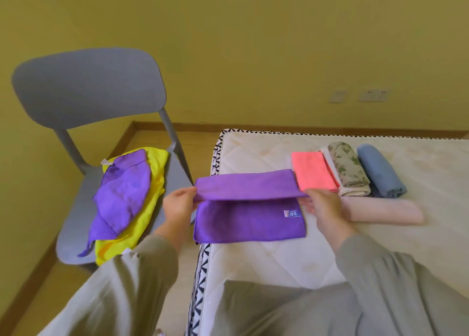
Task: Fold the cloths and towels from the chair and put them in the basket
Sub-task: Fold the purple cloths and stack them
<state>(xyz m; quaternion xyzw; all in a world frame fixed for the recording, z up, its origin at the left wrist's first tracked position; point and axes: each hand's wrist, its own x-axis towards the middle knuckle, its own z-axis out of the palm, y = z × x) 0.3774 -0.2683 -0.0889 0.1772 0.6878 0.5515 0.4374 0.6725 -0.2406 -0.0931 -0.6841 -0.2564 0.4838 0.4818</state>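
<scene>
My left hand point(179, 203) and right hand point(321, 206) pinch the purple microfibre cloth's point(250, 221) upper fold at its ends, over the mattress point(266, 262); soft, light, limp, so best gripped at corners.

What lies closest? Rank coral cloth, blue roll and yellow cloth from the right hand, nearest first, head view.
From the right hand, which pinches the purple cloth:
1. Coral cloth, just beyond it on the mattress.
2. Blue roll, farther right on the mattress.
3. Yellow cloth, far left on the chair.
</scene>
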